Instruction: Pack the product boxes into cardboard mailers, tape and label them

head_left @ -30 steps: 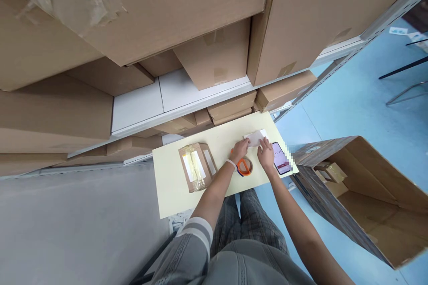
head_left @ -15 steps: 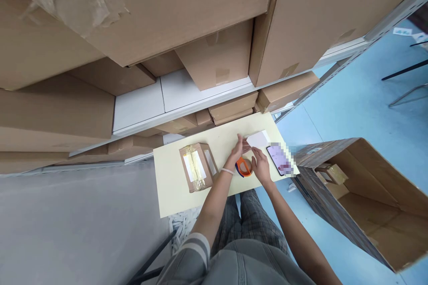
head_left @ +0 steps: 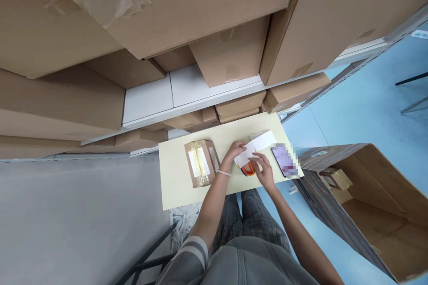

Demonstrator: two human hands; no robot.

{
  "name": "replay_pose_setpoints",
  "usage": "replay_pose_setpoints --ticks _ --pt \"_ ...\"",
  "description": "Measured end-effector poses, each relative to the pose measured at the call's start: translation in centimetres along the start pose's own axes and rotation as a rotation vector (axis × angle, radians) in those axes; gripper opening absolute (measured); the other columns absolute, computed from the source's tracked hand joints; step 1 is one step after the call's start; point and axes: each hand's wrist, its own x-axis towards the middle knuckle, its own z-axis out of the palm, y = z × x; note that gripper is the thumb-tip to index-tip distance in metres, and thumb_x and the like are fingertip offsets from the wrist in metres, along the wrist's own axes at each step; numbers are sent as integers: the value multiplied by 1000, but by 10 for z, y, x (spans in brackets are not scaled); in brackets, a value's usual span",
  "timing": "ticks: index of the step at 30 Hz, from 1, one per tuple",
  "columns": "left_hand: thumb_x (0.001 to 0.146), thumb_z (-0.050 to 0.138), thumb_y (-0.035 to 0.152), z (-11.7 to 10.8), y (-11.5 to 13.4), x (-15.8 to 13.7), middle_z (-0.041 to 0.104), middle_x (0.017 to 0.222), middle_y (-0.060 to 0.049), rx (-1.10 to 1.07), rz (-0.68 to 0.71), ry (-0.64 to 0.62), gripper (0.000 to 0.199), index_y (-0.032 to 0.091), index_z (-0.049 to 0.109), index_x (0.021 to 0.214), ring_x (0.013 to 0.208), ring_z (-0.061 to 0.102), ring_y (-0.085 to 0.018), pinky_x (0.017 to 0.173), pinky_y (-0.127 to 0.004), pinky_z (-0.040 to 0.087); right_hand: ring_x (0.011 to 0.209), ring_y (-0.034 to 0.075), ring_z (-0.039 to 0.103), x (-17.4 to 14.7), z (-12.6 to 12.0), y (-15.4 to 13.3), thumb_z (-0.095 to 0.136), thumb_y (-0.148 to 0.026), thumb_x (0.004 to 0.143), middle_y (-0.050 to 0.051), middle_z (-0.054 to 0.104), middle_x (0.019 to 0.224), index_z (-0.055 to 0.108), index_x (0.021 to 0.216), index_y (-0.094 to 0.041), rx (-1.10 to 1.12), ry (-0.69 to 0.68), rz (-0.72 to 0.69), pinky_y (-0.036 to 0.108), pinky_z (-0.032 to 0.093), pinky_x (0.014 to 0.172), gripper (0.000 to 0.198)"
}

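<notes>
A white paper sheet (head_left: 245, 156) with small yellow marks is pinched along its left edge by my left hand (head_left: 235, 148), which is closed. My right hand (head_left: 265, 173) is beside the lower right edge of the sheet, its fingers bent but apart; whether the fingertips touch the paper I cannot tell. Behind the sheet lies a stack of white paper (head_left: 264, 136). Partly covered by paper and fingers, an orange and blue tape dispenser (head_left: 247, 170) rests on the board. To the left sits a cardboard box (head_left: 199, 165) with a white label and clear tape.
The cream tabletop (head_left: 175, 178) also bears a phone (head_left: 282, 159) at its right end. A large open carton (head_left: 374, 196) with a small box (head_left: 336, 179) inside stands to the right. Ahead, a shelf (head_left: 147, 102) holds several big cardboard boxes (head_left: 200, 4).
The white sheet is now in my left hand, over the tape dispenser. My right hand has moved slightly right and down. The camera view has shifted a little.
</notes>
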Motion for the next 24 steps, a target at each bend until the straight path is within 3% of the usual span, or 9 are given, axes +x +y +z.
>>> replay_pose_setpoints --ticks 4,6,8,13,15,20,24 --pt "75 62 7 2 1 -9 74 88 -4 76 55 54 17 15 74 83 87 66 -19 88 -31 49 135 27 42 64 -14 28 40 -27 95 9 54 139 64 123 -26 -187 -31 -34 49 34 110 37" --pt "76 61 7 2 3 -14 74 93 -5 103 76 92 18 16 74 85 90 66 -19 91 -31 48 137 29 38 89 -16 40 44 -31 95 9 56 136 70 108 -27 -286 -110 -50 55 22 115 30" --pt "78 61 8 0 4 -19 74 94 -5 121 85 130 18 16 74 87 91 65 -19 90 -30 48 131 29 43 105 -16 50 47 -33 94 7 61 127 72 93 -27 -329 -182 -45 58 16 114 27" --pt "81 61 12 2 3 -27 74 90 -4 127 58 227 14 17 73 86 86 65 -18 82 -27 49 111 24 54 115 -7 60 52 -36 90 4 67 110 72 80 -27 -274 -227 -11 54 21 111 24" --pt "83 59 13 4 2 -31 74 92 -4 120 37 292 13 17 72 86 88 65 -18 83 -27 49 107 24 55 118 -4 63 51 -35 90 4 68 106 71 78 -26 -262 -177 22 52 22 110 25" --pt "88 51 16 -13 -3 -49 73 103 -8 76 -14 490 18 17 69 92 96 65 -19 87 -30 48 102 26 57 134 -17 74 44 -34 91 10 67 98 71 82 -21 -265 98 272 50 32 104 32" --pt "86 60 30 -34 -5 -72 73 92 -6 -168 23 522 14 18 67 89 87 66 -18 77 -28 50 114 28 53 135 -35 65 44 -40 93 11 65 110 71 97 -23 -217 121 143 52 26 110 32"
